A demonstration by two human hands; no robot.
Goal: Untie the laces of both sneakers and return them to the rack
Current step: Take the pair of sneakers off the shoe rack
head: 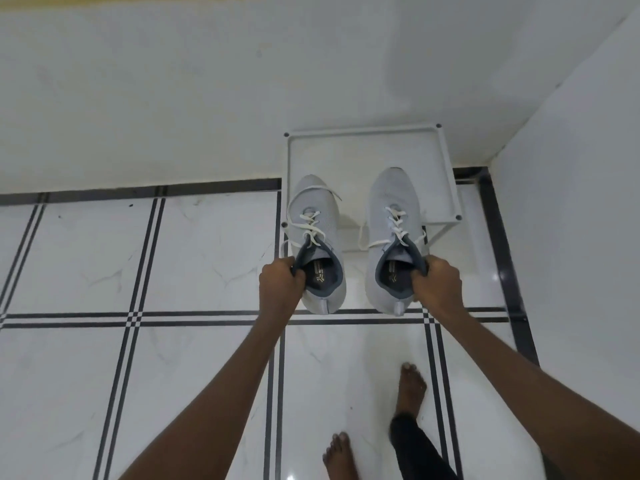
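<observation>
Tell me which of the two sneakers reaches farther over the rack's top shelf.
The sneaker in the right hand: this right sneaker has its toe well over the rack shelf, while the left sneaker sits nearer the front edge.

Pale grey sneakers with white laces, white rack, white floor tiles striped black.

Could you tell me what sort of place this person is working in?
Probably a corner of a home, perhaps near an entrance: a white shoe rack stands against the wall, the tiled floor is glossy, and the person stands barefoot, a sneaker in each hand.
</observation>
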